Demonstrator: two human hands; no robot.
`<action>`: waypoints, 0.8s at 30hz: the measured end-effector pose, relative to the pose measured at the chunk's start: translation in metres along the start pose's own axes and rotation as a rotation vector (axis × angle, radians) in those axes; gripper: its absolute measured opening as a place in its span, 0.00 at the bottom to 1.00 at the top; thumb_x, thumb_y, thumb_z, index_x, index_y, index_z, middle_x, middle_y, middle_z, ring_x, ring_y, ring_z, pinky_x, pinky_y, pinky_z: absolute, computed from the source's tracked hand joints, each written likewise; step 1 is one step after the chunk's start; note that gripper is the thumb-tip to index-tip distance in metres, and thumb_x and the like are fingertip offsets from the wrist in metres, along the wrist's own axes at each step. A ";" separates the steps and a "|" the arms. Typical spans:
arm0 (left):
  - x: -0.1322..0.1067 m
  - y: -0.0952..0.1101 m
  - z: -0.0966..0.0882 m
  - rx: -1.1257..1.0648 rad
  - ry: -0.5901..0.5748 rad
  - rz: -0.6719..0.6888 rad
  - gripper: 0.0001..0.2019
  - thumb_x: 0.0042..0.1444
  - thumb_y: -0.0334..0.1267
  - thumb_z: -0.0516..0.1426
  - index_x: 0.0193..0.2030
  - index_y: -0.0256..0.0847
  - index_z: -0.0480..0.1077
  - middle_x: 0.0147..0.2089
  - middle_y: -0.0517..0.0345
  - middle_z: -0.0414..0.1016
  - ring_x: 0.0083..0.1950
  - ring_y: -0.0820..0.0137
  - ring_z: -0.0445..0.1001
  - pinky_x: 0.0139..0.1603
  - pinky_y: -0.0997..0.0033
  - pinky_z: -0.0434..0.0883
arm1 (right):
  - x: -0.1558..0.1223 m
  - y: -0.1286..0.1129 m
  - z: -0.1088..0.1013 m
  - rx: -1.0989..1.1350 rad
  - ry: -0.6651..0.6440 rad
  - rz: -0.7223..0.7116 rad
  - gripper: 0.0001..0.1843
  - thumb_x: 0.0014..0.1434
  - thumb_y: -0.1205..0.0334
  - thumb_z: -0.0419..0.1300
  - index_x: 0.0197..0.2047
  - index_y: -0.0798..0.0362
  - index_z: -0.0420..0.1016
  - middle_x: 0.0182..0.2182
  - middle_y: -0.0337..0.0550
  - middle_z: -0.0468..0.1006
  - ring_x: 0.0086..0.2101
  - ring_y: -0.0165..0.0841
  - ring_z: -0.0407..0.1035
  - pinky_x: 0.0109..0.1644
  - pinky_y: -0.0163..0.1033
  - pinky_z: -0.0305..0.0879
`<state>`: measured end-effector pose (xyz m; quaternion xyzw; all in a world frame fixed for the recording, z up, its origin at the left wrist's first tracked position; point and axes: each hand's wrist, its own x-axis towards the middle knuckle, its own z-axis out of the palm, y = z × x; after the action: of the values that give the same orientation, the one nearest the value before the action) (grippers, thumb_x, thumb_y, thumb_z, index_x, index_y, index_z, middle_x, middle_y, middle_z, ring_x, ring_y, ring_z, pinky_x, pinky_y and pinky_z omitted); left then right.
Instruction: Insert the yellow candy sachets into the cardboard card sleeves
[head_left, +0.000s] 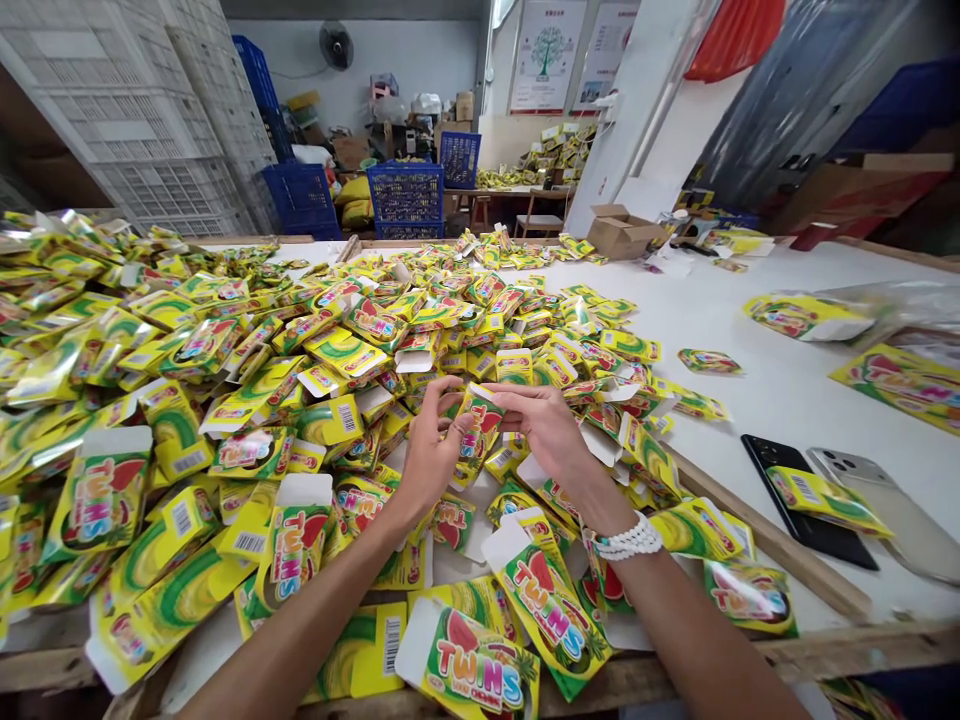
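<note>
My left hand and my right hand meet over the middle of the table, both pinching one small yellow and green "TWINS" carton. The fingers of each hand curl round its edges, and the carton is held just above the heap. A white bead bracelet circles my right wrist. A large pile of the same shiny cartons spreads across the white table, some flat, some with white flaps open. More cartons lie near the front edge.
Two phones lie at the right with a carton across them. A wooden strip runs along the table there. A clear bag of cartons sits far right. A cardboard box, blue crates and white crates stand behind.
</note>
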<state>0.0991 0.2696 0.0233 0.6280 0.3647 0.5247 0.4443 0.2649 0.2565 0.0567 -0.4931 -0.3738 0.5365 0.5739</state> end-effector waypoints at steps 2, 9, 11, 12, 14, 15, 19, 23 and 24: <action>0.000 0.000 0.000 0.047 -0.012 0.000 0.21 0.64 0.39 0.60 0.64 0.47 0.70 0.57 0.48 0.82 0.61 0.56 0.79 0.50 0.64 0.77 | 0.001 -0.001 -0.002 -0.050 0.001 -0.041 0.16 0.42 0.55 0.77 0.37 0.50 0.91 0.35 0.47 0.89 0.30 0.39 0.82 0.38 0.43 0.79; -0.003 0.004 -0.002 0.157 -0.080 0.008 0.19 0.68 0.40 0.56 0.64 0.47 0.74 0.40 0.57 0.82 0.47 0.61 0.81 0.51 0.64 0.76 | 0.006 -0.002 -0.011 -0.108 -0.103 -0.093 0.19 0.39 0.52 0.80 0.36 0.48 0.91 0.37 0.48 0.90 0.38 0.46 0.84 0.46 0.49 0.81; -0.004 0.004 -0.003 0.171 -0.092 0.005 0.18 0.68 0.40 0.56 0.63 0.47 0.75 0.33 0.60 0.78 0.42 0.62 0.80 0.50 0.64 0.75 | 0.006 -0.002 -0.012 -0.128 -0.102 -0.103 0.18 0.39 0.53 0.80 0.36 0.48 0.91 0.37 0.48 0.90 0.38 0.47 0.84 0.46 0.49 0.81; -0.004 0.004 -0.003 0.178 -0.096 0.004 0.18 0.68 0.40 0.56 0.62 0.48 0.75 0.32 0.61 0.77 0.39 0.63 0.79 0.50 0.64 0.75 | 0.006 -0.002 -0.013 -0.145 -0.097 -0.116 0.17 0.40 0.54 0.79 0.36 0.48 0.91 0.37 0.48 0.90 0.39 0.47 0.84 0.46 0.49 0.81; -0.004 0.003 -0.003 0.189 -0.098 0.000 0.17 0.69 0.42 0.56 0.62 0.48 0.75 0.34 0.61 0.78 0.37 0.65 0.77 0.47 0.66 0.74 | 0.005 -0.002 -0.012 -0.198 -0.080 -0.160 0.16 0.43 0.54 0.79 0.37 0.48 0.91 0.37 0.48 0.90 0.39 0.46 0.84 0.46 0.48 0.81; -0.004 0.003 -0.003 0.192 -0.095 -0.007 0.17 0.69 0.43 0.56 0.61 0.48 0.75 0.36 0.61 0.79 0.35 0.66 0.77 0.44 0.67 0.73 | 0.004 -0.002 -0.012 -0.229 -0.077 -0.182 0.16 0.44 0.54 0.78 0.37 0.48 0.91 0.37 0.47 0.90 0.38 0.46 0.84 0.46 0.47 0.80; -0.003 0.001 -0.002 0.210 -0.079 -0.042 0.18 0.71 0.51 0.55 0.59 0.46 0.74 0.47 0.57 0.82 0.32 0.70 0.75 0.34 0.72 0.70 | 0.003 0.002 -0.006 -0.285 -0.080 -0.245 0.16 0.48 0.49 0.76 0.38 0.49 0.92 0.36 0.48 0.90 0.34 0.43 0.83 0.39 0.45 0.79; -0.003 0.002 -0.001 0.237 -0.122 0.013 0.17 0.71 0.51 0.56 0.60 0.48 0.74 0.53 0.57 0.82 0.40 0.68 0.79 0.39 0.72 0.74 | 0.004 0.010 -0.001 -0.324 0.038 -0.343 0.14 0.48 0.49 0.77 0.33 0.50 0.91 0.31 0.47 0.89 0.31 0.43 0.82 0.34 0.43 0.77; -0.003 0.002 -0.001 0.235 -0.128 0.027 0.16 0.71 0.50 0.56 0.60 0.48 0.74 0.53 0.57 0.82 0.43 0.66 0.80 0.42 0.71 0.75 | 0.003 0.011 0.000 -0.325 0.054 -0.353 0.13 0.49 0.50 0.76 0.33 0.49 0.91 0.31 0.46 0.89 0.32 0.43 0.83 0.35 0.43 0.77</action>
<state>0.0974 0.2665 0.0246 0.7128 0.3862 0.4432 0.3827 0.2628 0.2592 0.0457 -0.5203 -0.5202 0.3473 0.5814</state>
